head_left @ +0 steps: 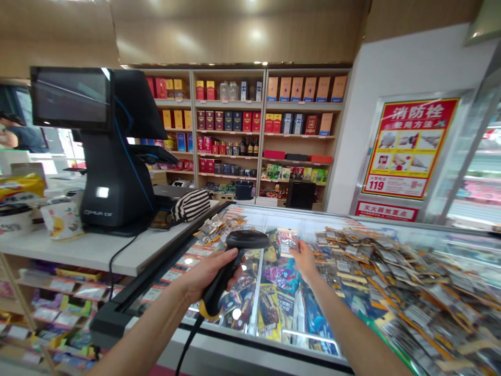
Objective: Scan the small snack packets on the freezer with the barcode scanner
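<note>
Wrapped around the handle of a black barcode scanner [248, 239] is my left hand [213, 271]; the scanner's head tilts to the right and its cable hangs down toward me. My right hand [305, 258] pinches a small clear snack packet [288, 240] above the glass top of a chest freezer [256, 282]. Only a short gap lies between the scanner head and that packet. A large heap of small packets with orange edges [391, 277] spreads over the glass to the right. A smaller pile of packets [221, 228] lies at the far left of the glass.
Left of the freezer, a counter [117, 256] carries a point-of-sale terminal [117, 172], a striped cap [191, 205] and a white pouch [61, 218]. Shelves of boxed goods [229, 121] line the back wall. A red fire-hydrant poster [410, 149] hangs at right. A person [23, 137] is at far left.
</note>
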`<state>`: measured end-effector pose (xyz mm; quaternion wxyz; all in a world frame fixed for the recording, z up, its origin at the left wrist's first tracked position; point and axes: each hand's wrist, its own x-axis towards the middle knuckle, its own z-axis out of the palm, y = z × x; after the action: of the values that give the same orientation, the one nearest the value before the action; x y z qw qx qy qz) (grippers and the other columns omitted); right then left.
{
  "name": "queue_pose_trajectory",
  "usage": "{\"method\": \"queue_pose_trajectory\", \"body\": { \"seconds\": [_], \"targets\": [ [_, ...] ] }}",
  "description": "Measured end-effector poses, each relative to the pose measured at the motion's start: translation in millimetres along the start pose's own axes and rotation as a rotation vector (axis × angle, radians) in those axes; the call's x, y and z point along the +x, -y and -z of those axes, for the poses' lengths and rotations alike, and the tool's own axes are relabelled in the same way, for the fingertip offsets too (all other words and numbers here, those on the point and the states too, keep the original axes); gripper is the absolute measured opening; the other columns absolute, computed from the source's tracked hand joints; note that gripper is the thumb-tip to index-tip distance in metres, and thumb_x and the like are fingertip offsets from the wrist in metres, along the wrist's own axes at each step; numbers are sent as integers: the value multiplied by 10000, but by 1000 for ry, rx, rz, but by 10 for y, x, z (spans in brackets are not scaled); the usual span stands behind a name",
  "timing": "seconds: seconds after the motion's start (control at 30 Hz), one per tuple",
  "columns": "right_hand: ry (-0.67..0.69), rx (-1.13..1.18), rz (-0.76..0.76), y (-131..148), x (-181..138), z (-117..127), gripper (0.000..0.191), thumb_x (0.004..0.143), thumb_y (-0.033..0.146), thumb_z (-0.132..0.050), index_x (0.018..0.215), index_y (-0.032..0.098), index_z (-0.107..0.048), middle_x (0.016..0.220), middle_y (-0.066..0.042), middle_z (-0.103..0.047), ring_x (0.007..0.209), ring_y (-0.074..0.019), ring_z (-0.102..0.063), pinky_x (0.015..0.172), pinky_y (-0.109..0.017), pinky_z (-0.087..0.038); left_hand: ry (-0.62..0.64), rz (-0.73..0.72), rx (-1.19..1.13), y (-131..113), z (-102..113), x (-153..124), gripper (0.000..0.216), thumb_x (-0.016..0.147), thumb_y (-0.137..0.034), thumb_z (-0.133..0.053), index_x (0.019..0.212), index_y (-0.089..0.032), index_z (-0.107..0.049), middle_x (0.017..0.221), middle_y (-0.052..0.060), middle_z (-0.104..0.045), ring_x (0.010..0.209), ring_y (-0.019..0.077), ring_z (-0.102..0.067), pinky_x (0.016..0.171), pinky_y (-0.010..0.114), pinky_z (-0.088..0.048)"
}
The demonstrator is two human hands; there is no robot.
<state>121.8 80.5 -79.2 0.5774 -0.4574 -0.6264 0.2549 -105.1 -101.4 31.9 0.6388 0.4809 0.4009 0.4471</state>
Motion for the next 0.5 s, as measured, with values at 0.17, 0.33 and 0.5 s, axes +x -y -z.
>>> {"method": "queue_pose_trajectory", "body": {
  "seconds": [0.17,0.33,0.5],
  "targets": [
    [-1,-57,-15,34,26,76,283,567,218,-468,828,147,-552,800,-46,-624,735,-193,-549,683,-290,-386,27,33,-50,-24,-23,27,289,700,-410,-451,708,-130,-520,559,5,-495,436,69,-443,426,188,-320],
    [-20,-79,-28,46,24,114,300,563,234,-475,835,139,-556,785,-53,-624,733,-201,-551,666,-292,-392,57,5,-45,-8,-68,51,277,710,-381,-455,780,-123,-530,561,5,-493,440,69,-440,424,189,-319],
    [-34,-75,-27,14,43,123,323,557,243,-468,847,137,-565,800,-47,-633,729,-192,-553,652,-284,-397,68,-6,-46,13,-56,73,294,717,-391,-440,767,-115,-528,560,7,-487,444,71,-442,423,192,-319]
  ]
}}
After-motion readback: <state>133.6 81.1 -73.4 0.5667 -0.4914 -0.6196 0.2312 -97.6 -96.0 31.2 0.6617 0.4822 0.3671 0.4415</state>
